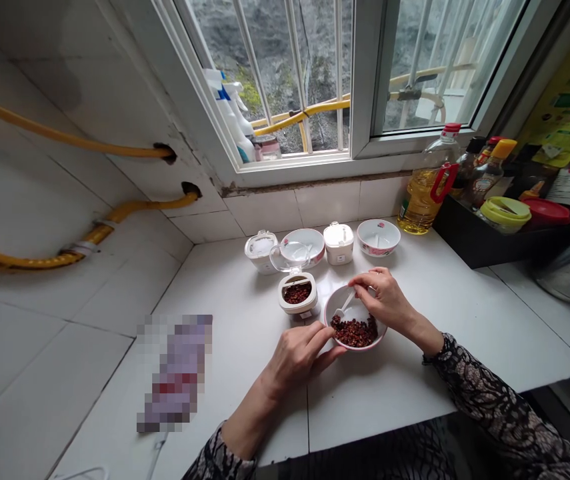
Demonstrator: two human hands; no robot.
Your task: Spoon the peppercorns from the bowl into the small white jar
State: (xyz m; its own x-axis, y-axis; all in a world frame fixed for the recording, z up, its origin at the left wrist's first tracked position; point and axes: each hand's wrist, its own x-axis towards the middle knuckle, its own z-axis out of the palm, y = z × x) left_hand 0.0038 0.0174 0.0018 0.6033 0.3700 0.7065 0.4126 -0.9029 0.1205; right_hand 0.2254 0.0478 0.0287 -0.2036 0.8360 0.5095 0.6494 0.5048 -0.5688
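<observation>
A white bowl (355, 347) with a pink rim holds dark red peppercorn-like pieces (357, 332). My left hand (299, 352) grips the bowl's left edge between thumb and fingers. Over the bowl's upper right side, my right hand (383, 299) pinches the handle of a small white spoon (345, 305), whose tip rests at the pieces. Just left of the bowl stands a white container (299, 309) with its clear lid raised and similar dark red pieces inside.
Behind are a white-filled container (261, 252), a bowl (303, 248), a lidded container (339, 244) and another bowl (379, 239). An oil bottle (417, 200) and a black box (457, 230) of condiments stand right. A blurred item (177, 373) lies left.
</observation>
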